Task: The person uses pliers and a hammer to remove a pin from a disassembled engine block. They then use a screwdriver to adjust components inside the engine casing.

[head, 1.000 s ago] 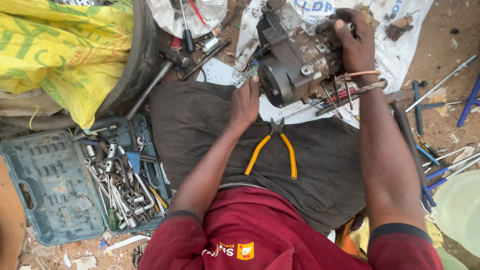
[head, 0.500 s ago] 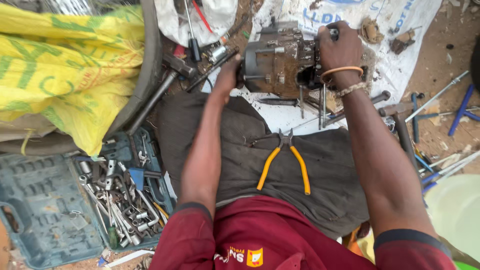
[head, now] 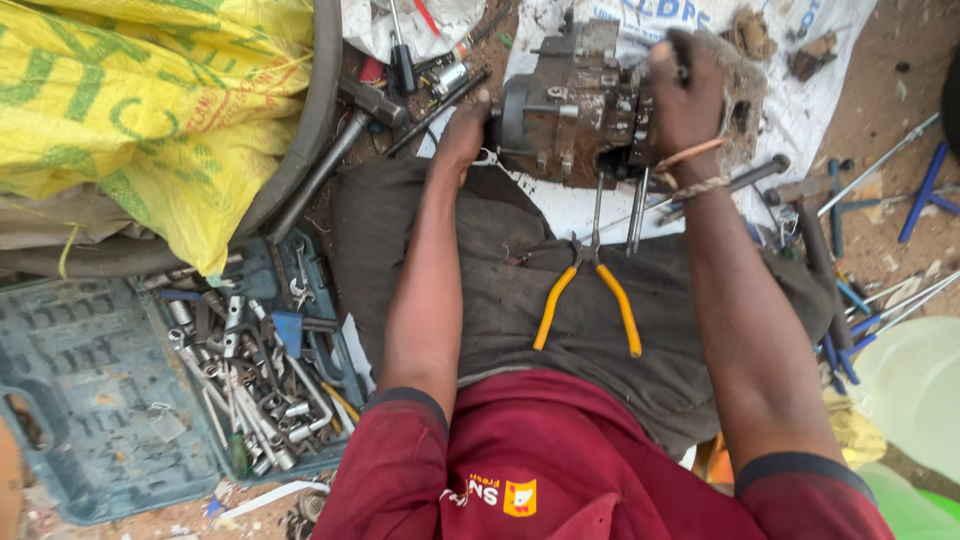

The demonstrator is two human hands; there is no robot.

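Observation:
A grimy metal engine part (head: 575, 110) rests on a white sheet (head: 800, 90) just beyond my lap. My left hand (head: 465, 130) presses against its left end. My right hand (head: 685, 90) grips its top right side, with cord bracelets on the wrist. Yellow-handled pliers (head: 588, 300) lie loose on my dark trousers, jaws pointing at the part. Two thin metal rods (head: 635, 215) stick down from under the part.
An open blue tool case (head: 180, 380) full of sockets and wrenches lies at the left. A yellow sack (head: 130, 110) sits in a tyre above it. A hammer (head: 330, 150) and screwdrivers (head: 405, 60) lie near the part. Blue-handled tools (head: 920, 200) are scattered at the right.
The engine part has been turned and set down flatter on the sheet. My left hand moved from under it to its left end, and my right hand stayed gripping it.

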